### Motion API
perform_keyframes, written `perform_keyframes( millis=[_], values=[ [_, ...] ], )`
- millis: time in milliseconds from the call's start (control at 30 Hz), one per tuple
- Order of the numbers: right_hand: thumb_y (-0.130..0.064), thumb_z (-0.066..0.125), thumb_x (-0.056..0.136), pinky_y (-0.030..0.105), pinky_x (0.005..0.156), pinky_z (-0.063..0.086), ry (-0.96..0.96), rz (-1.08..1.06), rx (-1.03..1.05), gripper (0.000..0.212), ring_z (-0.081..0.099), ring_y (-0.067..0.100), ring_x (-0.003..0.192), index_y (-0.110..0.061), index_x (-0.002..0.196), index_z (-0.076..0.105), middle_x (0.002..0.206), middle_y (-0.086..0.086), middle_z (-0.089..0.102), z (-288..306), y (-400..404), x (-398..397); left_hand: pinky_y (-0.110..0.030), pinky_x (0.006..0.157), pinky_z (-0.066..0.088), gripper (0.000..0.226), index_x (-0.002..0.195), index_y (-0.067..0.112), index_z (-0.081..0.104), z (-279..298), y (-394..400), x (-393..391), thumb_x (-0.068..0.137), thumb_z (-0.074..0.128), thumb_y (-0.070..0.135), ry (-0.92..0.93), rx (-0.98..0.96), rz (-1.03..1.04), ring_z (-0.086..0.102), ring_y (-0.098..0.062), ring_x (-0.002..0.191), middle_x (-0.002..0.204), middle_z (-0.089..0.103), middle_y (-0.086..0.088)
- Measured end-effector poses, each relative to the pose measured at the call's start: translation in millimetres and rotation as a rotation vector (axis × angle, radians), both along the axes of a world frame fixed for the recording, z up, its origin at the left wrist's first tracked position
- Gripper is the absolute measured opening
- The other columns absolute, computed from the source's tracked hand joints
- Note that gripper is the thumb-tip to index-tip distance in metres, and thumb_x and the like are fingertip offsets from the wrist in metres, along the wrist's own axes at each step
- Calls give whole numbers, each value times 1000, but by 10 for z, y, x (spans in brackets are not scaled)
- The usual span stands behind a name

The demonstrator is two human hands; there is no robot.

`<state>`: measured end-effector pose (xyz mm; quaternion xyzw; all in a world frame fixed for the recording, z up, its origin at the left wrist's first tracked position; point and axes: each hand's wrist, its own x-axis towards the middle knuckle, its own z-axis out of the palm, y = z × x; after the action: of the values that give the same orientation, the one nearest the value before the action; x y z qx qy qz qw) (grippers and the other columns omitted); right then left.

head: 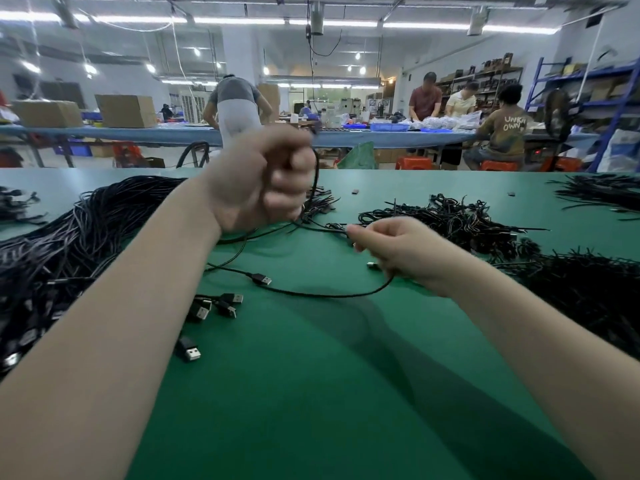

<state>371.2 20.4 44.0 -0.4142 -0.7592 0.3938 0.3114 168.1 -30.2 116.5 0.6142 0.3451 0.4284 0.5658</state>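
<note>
The left hand [263, 181] is gripping the black cable [322, 295] in a fist, the right hand [398, 251] pinching it. Its slack is trailing across the green table [311, 393] and may be snagging the loose plugs [214, 304] at near left.

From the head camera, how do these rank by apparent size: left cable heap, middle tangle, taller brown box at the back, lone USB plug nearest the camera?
1. Cable heap
2. Tangle
3. Box, though it stands far back, so it is likely bigger than it looks
4. USB plug, smallest despite being closest
</note>
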Motion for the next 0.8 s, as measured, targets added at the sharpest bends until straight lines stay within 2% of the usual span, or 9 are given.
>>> perform_keyframes(
  millis=[67,133,300,400,467,567,700,733,800],
  values=[
    [-53,60,85,20,50,38,45,-104,105,36,40,7,48,-19,75,68,59,-5,50,121,27,42,-17,38,31,52,59,16,70,-88,48,58,97,39,32,409,-23,58,45,-7,37,48,55,4],
    [-45,55,92,22,49,34,172,-80,92,33,39,7,47,-17,82,69,61,-3,46,231,10,18,-17,46,38,48,88,13,73,-152,100,181,103,33,35,598,-5,182,61,-9,53,74,73,-1],
    [-31,39,102,22,52,33,408,284,-196,28,37,9,48,-21,101,64,56,-10,41,203,-115,-135,-21,69,57,36,105,10,63,-113,146,309,103,37,33,12,155,432,71,-11,84,94,75,0],
    [-32,40,101,22,54,36,304,398,-315,31,39,9,50,-24,90,68,59,-8,43,23,-127,-174,-21,69,56,41,110,8,64,1,88,260,104,34,35,-420,140,321,70,-13,86,96,73,-2],
    [-37,44,99,23,54,35,201,373,-370,31,36,9,50,-21,82,64,60,-6,38,-106,-97,-173,-19,62,53,41,103,11,68,58,17,201,103,35,35,-529,115,183,67,-10,73,82,71,2],
    [-47,52,93,22,48,38,66,99,-283,36,37,9,46,-18,74,58,58,-6,37,-150,-18,-118,-17,45,40,44,72,18,69,28,-2,171,101,40,34,-254,97,144,46,-5,45,52,50,10],
    [-47,53,93,21,40,28,98,-224,-49,38,32,10,43,-17,72,58,58,-4,40,47,66,-17,-18,40,34,45,75,10,68,-174,83,291,102,39,31,691,146,205,47,-9,38,50,59,4],
    [-44,51,95,20,39,26,178,-207,-41,36,30,9,41,-17,72,57,56,-5,39,120,55,-20,-17,42,36,44,84,9,69,-226,105,329,103,37,32,787,155,210,54,-9,43,59,68,2],
    [-38,45,99,19,37,26,252,-109,-7,34,32,7,37,-17,74,56,50,-9,39,234,-22,-80,-16,49,43,43,90,11,68,-298,162,385,103,35,36,675,175,301,65,-11,58,76,74,2]
  ],
)
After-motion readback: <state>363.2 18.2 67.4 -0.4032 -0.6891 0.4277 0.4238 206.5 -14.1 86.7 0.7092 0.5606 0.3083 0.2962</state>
